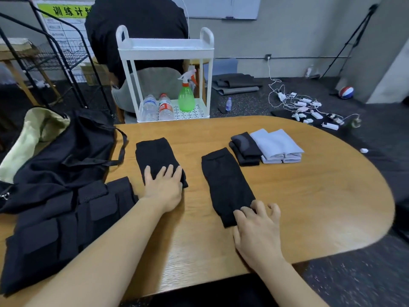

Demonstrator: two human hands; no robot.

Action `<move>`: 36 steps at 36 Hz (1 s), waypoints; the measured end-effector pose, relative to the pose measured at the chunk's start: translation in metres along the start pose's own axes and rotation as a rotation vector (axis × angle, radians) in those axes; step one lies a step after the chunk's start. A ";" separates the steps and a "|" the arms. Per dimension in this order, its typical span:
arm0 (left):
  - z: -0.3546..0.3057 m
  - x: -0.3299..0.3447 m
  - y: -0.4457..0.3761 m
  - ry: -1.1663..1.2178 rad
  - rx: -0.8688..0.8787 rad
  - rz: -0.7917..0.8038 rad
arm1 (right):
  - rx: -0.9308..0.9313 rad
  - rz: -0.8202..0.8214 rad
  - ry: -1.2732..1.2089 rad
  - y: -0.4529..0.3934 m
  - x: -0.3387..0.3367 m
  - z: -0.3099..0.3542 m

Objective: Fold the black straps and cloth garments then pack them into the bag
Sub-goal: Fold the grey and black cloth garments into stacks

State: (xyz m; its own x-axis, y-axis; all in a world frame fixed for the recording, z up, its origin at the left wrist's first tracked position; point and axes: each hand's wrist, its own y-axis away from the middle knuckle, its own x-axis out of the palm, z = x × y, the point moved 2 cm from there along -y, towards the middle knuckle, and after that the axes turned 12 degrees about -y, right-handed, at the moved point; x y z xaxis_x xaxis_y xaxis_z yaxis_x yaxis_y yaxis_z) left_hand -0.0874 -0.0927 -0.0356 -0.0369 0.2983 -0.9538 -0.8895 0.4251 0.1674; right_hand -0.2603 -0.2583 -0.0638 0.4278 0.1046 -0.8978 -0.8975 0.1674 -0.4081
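Observation:
Two black cloth pieces lie on the wooden table [309,196]. My left hand [163,187] lies flat with straight fingers on the near end of the folded left piece [155,155]. My right hand [257,227] touches the near end of the longer right piece [225,180], fingers slightly bent on its edge. A black bag [73,151] with a pale green lining and loose straps lies open at the table's left. In front of it lies a black vest with pockets [62,220]. A stack of folded black cloths [245,147] and folded light-blue cloths [276,145] sits at the back right.
A white two-tier cart [166,49] stands beyond the table with water bottles [158,107] and a green spray bottle [186,96]. A person in black sits behind it. Cables and chargers [309,107] litter the floor at right. A black wire rack [51,56] stands at left.

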 end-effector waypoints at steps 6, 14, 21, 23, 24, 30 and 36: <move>-0.040 -0.007 0.020 0.045 0.120 -0.097 | 0.044 -0.139 -0.171 0.003 -0.021 -0.008; -0.101 0.005 0.044 0.041 0.399 -0.204 | -0.035 0.234 -0.065 -0.027 0.012 -0.027; -0.097 0.024 0.051 -0.050 0.357 -0.148 | 0.037 0.507 -0.134 -0.011 0.018 -0.043; -0.097 0.024 0.054 -0.040 0.317 -0.124 | 0.049 0.525 -0.103 -0.011 0.017 -0.042; -0.097 0.025 0.056 -0.033 0.296 -0.115 | 0.054 0.521 -0.104 -0.011 0.015 -0.042; -0.086 0.035 0.066 -0.031 0.226 -0.120 | 0.049 0.522 -0.153 -0.009 0.014 -0.049; -0.073 0.026 0.062 0.016 0.259 -0.116 | 0.066 0.480 -0.252 -0.022 0.005 -0.051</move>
State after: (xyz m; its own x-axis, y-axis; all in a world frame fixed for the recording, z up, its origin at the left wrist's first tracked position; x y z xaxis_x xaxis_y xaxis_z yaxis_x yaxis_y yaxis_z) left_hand -0.1770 -0.1207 -0.0677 0.0492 0.2222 -0.9738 -0.7423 0.6604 0.1132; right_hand -0.2442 -0.3115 -0.0678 -0.0089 0.4145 -0.9100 -0.9930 0.1032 0.0568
